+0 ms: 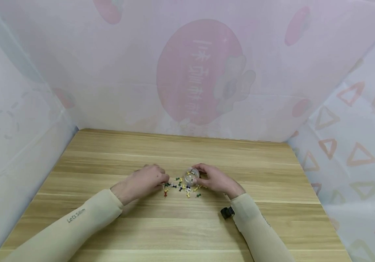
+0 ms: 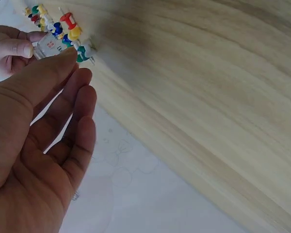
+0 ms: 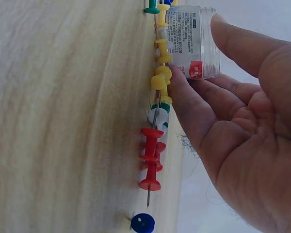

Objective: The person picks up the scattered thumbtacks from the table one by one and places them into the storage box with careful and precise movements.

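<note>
My right hand (image 1: pixel 216 179) holds a small clear round jar (image 3: pixel 193 43) by its side, thumb near the rim and fingers around the wall. A few push pins show inside the jar (image 1: pixel 192 175) in the head view. My left hand (image 1: pixel 146 182) is low at the left edge of the scattered push pins. Its thumb (image 2: pixel 48 75) hides the index fingertip in the left wrist view, so whether a pin is pinched there cannot be seen. A red push pin (image 1: pixel 165 194) lies just below that hand, and green and white push pins (image 2: pixel 85 51) show just beyond the thumb.
Several yellow, blue, white and green push pins lie around the jar's base, including a green push pin (image 1: pixel 198 195) at the right. Red push pins (image 3: pixel 152 158) lie with bare points showing. The wooden table (image 1: pixel 187 233) meets printed cloth walls at back and sides.
</note>
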The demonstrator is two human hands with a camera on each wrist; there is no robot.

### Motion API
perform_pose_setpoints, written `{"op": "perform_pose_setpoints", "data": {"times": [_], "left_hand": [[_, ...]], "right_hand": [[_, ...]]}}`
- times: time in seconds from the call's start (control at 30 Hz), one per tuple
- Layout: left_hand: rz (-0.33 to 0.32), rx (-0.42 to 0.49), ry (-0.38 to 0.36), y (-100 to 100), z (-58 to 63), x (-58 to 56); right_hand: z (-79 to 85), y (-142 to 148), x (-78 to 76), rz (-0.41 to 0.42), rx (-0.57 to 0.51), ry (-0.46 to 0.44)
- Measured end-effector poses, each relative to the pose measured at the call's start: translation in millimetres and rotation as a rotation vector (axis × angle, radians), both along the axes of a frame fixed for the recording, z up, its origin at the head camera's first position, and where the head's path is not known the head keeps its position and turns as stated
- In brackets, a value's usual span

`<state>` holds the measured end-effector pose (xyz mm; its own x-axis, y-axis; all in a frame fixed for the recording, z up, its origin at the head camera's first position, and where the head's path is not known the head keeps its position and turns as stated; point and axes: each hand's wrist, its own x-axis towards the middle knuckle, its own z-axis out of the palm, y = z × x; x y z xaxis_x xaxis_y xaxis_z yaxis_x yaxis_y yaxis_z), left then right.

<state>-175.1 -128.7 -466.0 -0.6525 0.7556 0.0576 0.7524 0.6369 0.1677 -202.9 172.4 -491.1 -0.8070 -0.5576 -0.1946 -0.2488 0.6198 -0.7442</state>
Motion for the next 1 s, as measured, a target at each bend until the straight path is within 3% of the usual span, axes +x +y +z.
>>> {"op": "perform_pose_setpoints", "data": {"times": [0.5,1.0], "left_hand": [[-0.031,-0.075,0.073,3,-6.8,-1.1],[0.000,-0.064,0.041,4,-11.8,-0.5]], "right_hand": [[-0.8,1,-0.4,0.008,-0.015,0.001],[-0.3,1,0.5,0.002,-0.005,0.008]]}}
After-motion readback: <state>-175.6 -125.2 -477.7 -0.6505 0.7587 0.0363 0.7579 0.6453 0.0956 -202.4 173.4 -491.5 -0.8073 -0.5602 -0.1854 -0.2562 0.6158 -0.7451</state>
